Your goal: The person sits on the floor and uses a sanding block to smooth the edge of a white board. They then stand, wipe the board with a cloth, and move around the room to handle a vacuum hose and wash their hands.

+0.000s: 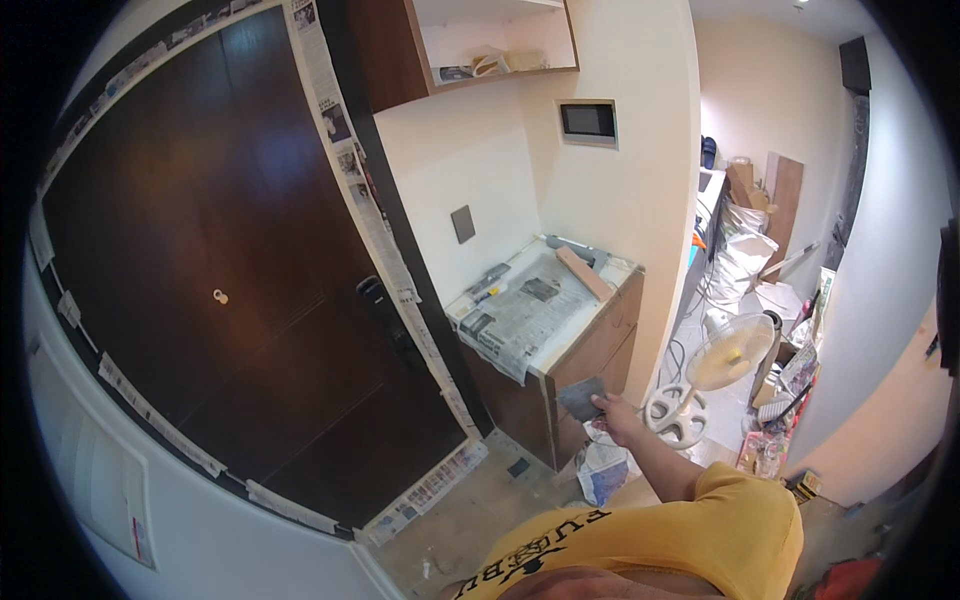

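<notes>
My right hand [621, 421] reaches forward from a yellow sleeve and grips a dark grey sheet [581, 399], which looks like sandpaper, by its near edge. The sheet is in front of the brown face of a low cabinet [517, 418]; I cannot tell whether it touches. Newspaper [517, 319] covers much of the cabinet's top. On that top lie a wooden block [584, 273], a grey sheet piece [540, 289] and a yellow-and-blue item [486, 295]. My left hand is out of view.
To the left is a dark brown door [225, 225], its frame edged with taped newspaper. A wall cabinet [480, 82] hangs above. At right stand a fan [729, 356] and white sacks [742, 259]. A crumpled bag [604, 472] and a small dark piece [518, 467] lie on the floor.
</notes>
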The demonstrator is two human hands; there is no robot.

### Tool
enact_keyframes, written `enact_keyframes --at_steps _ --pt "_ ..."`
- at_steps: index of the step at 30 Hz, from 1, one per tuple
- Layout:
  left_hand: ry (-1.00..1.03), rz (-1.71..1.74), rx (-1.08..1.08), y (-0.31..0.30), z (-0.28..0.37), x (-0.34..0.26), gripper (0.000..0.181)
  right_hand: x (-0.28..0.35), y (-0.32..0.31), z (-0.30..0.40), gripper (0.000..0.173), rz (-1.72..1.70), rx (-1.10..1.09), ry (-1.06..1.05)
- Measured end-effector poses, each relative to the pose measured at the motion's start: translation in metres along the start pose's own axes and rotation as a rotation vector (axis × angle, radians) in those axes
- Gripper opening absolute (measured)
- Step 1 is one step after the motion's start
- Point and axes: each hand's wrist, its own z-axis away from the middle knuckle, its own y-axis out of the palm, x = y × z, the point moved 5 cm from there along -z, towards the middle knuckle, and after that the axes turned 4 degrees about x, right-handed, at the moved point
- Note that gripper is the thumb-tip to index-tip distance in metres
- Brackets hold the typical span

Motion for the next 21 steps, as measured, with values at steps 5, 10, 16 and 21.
enact_keyframes --at_steps 5,10,16,21 --pt "0.007 -0.089 0.085 -0.014 -0.006 -0.021 0.034 0.042 0.001 -0.044 0.013 -0.086 -0.066 -0.086" --pt "0.148 -0.202 0.017 -0.027 -0.034 -0.096 0.034 0.074 0.014 -0.111 0.013 -0.128 0.047 -0.086" --pt "0.254 -0.059 -0.153 -0.015 -0.097 -0.162 0.035 0.075 0.012 -0.193 0.013 -0.066 0.155 -0.006" --pt "0.166 -0.208 -0.124 -0.002 -0.141 -0.130 0.036 0.069 -0.012 -0.228 0.023 0.021 0.114 0.047"
